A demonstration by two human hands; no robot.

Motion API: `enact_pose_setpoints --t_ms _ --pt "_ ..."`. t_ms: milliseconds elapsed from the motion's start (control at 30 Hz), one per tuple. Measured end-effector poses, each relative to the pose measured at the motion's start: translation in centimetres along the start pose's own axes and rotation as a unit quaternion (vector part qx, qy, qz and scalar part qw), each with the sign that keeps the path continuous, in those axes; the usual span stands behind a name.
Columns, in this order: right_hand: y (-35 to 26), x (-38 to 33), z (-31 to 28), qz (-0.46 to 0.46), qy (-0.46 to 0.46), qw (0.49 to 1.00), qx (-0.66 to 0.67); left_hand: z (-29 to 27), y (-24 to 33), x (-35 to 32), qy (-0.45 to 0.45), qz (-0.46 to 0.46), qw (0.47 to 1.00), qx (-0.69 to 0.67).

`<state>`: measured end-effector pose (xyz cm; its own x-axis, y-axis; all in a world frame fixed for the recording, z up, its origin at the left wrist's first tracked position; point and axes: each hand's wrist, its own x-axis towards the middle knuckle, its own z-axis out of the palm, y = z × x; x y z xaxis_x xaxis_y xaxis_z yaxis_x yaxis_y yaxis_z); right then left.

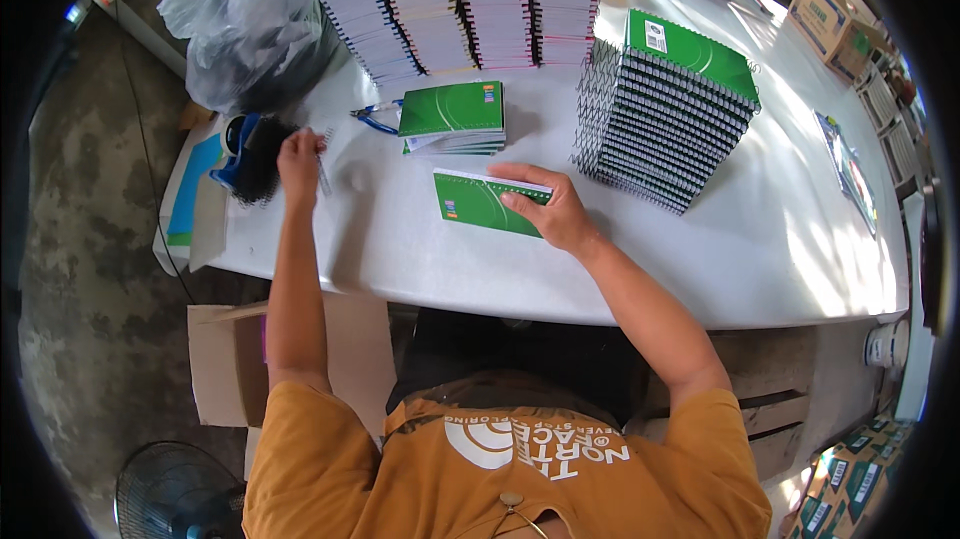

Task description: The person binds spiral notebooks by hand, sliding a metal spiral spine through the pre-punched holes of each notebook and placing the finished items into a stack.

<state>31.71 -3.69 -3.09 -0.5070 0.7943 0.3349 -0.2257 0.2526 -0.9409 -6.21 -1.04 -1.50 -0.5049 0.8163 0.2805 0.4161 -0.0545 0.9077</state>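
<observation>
My right hand (560, 207) grips a green-covered notepad (480, 203) by its right end, thumb on top; a row of punched holes runs along its far edge. My left hand (298, 161) is closed in a pinch on a thin spiral binding coil (323, 177), beside a bundle of black coils (262, 161). Beyond the held notepad lies a short stack of green notepads (452, 107) with no coil showing on the top one. Blue-handled pliers (374, 122) rest at that stack's left side. At the right stands a tall stack of coil-bound green notebooks (668, 124).
Tall rows of bound books (455, 4) stand at the back of the white table (430, 259). A grey plastic bag (250, 24) sits back left. Cardboard boxes (825, 24) are far right; an open carton (355, 359) and a fan (175, 494) are below the table's left.
</observation>
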Motion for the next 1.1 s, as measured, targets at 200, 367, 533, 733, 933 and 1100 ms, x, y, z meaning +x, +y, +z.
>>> enact_pose_setpoints --t_ms 200,367,533,733,933,1100 --pt "-0.6 -0.4 0.4 0.015 0.008 1.000 -0.022 1.7 5.4 -3.3 -0.099 -0.066 0.895 -0.431" --pt "0.1 -0.3 0.7 0.046 -0.007 0.999 -0.014 4.5 6.2 -10.3 -0.262 0.021 0.961 -0.090" --pt "0.2 -0.2 0.9 0.036 0.008 0.999 -0.017 5.2 5.8 -11.4 -0.339 0.006 0.937 -0.088" --pt "0.9 -0.2 0.8 0.006 0.015 0.999 -0.046 4.9 6.4 -10.7 -0.376 -0.006 0.925 0.042" --pt "0.9 -0.3 0.8 0.004 0.018 0.999 -0.041 5.0 7.3 -11.0 -0.320 0.048 0.944 0.061" --pt "0.8 -0.3 1.0 -0.004 0.009 0.998 -0.054 5.0 7.2 -10.2 -0.352 -0.044 0.934 0.054"
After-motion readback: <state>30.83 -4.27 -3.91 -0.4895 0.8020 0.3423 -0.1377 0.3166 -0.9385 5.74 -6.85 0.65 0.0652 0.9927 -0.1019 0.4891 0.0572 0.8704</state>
